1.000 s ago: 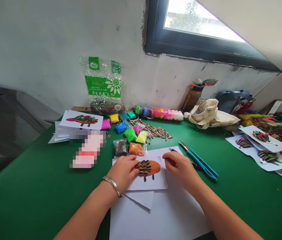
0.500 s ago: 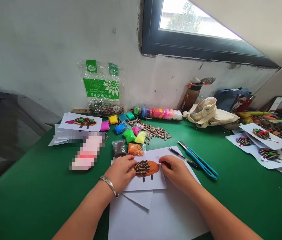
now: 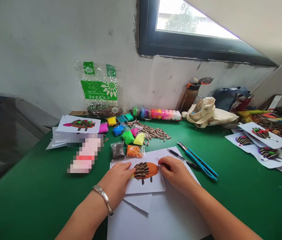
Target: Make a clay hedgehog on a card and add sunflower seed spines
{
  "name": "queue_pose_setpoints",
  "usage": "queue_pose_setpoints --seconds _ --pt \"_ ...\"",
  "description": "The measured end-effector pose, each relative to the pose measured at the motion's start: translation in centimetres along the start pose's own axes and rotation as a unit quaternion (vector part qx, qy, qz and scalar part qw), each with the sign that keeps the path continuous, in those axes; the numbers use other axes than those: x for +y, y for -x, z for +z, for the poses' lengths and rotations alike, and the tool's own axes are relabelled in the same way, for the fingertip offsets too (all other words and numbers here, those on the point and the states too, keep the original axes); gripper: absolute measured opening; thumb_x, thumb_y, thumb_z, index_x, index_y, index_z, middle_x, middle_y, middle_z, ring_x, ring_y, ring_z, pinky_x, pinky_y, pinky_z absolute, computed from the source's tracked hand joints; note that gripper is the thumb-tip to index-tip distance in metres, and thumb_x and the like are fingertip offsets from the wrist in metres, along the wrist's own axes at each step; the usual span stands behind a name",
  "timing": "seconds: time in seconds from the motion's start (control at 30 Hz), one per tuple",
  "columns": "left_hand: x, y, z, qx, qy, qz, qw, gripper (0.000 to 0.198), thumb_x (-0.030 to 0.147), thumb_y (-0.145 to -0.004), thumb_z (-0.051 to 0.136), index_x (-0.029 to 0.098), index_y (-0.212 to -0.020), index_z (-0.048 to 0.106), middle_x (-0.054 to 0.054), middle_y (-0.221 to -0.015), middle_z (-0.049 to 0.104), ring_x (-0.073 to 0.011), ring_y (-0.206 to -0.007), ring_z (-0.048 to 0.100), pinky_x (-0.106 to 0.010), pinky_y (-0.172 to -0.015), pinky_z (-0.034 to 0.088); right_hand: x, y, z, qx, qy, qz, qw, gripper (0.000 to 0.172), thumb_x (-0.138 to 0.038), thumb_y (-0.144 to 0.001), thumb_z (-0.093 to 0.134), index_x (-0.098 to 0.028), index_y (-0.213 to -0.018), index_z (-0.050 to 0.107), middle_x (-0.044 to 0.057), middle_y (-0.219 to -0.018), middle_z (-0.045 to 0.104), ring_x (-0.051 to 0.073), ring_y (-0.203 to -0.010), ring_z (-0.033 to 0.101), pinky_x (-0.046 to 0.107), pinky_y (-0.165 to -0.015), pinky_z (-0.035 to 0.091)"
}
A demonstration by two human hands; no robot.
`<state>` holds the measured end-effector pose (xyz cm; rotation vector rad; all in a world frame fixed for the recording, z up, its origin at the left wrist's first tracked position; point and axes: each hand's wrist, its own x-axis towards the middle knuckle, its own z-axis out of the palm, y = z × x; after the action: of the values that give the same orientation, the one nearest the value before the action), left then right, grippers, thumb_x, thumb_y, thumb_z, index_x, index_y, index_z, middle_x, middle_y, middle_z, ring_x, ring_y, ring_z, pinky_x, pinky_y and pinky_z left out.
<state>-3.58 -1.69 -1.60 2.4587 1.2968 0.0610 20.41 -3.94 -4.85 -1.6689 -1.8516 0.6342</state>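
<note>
A white card (image 3: 153, 188) lies on white sheets (image 3: 166, 213) in front of me. It bears an orange clay oval (image 3: 153, 169) with rows of striped sunflower seeds (image 3: 141, 170) on its left part and two dark clay legs below. My left hand (image 3: 118, 180), wearing a silver bracelet, rests on the card's left side with fingers stretched out; its fingertips reach the seeds and partly cover a bit of yellow clay. At the oval's right end my right hand (image 3: 174, 170) is closed in a pinch; what its fingers hold, if anything, is hidden.
Bagged clay, including orange (image 3: 134, 151) and dark (image 3: 118, 150) packets, lies behind the card. Beyond are a seed pile (image 3: 154, 131) and a seed bag (image 3: 99, 91). A blue utility knife (image 3: 198, 161) and a pen (image 3: 182, 157) lie right. Finished cards (image 3: 266, 135) lie far right.
My left hand has slid slightly left and down, back from the seeds. My right hand stays pinched at the oval's right end. The whole view has shifted a little.
</note>
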Motion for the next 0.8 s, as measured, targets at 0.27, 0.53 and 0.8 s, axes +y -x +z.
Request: queue_pose_setpoints --seconds 0.27,0.53,0.8 --pt "1.0 0.3 -0.4 -0.044 -0.083 0.006 0.996 0.037 0.013 -0.089 0.042 0.021 -0.119 0.062 -0.011 -0.129 0.058 -0.0306 -0.119 0.051 -0.049 -0.096 0.046 0.1 0.0 -0.1 -0.006 -0.004 0.001 1.0 0.023 -0.013 -0.077 0.045 -0.019 -0.085 0.066 0.002 -0.082 0.066 0.016 -0.076 0.058 0.027 -0.069 0.042" --pt "1.0 0.6 -0.1 -0.066 -0.057 -0.022 0.996 0.051 0.018 -0.083 0.048 0.016 -0.134 0.049 -0.012 -0.14 0.048 -0.031 -0.13 0.04 -0.049 -0.104 0.038 0.0 0.0 -0.2 -0.012 -0.006 0.008 1.0 0.023 -0.014 -0.078 0.045 -0.02 -0.085 0.066 0.002 -0.083 0.066 0.017 -0.078 0.058 0.026 -0.069 0.042" --pt "1.3 0.8 -0.6 -0.08 -0.063 -0.028 0.994 0.051 0.026 -0.082 0.051 0.018 -0.132 0.052 -0.013 -0.142 0.045 -0.0326 -0.132 0.037 -0.05 -0.106 0.035 0.1 0.0 0.0 -0.012 -0.005 0.005 1.0 0.022 -0.014 -0.078 0.046 -0.02 -0.084 0.066 0.002 -0.083 0.066 0.017 -0.079 0.058 0.026 -0.069 0.041"
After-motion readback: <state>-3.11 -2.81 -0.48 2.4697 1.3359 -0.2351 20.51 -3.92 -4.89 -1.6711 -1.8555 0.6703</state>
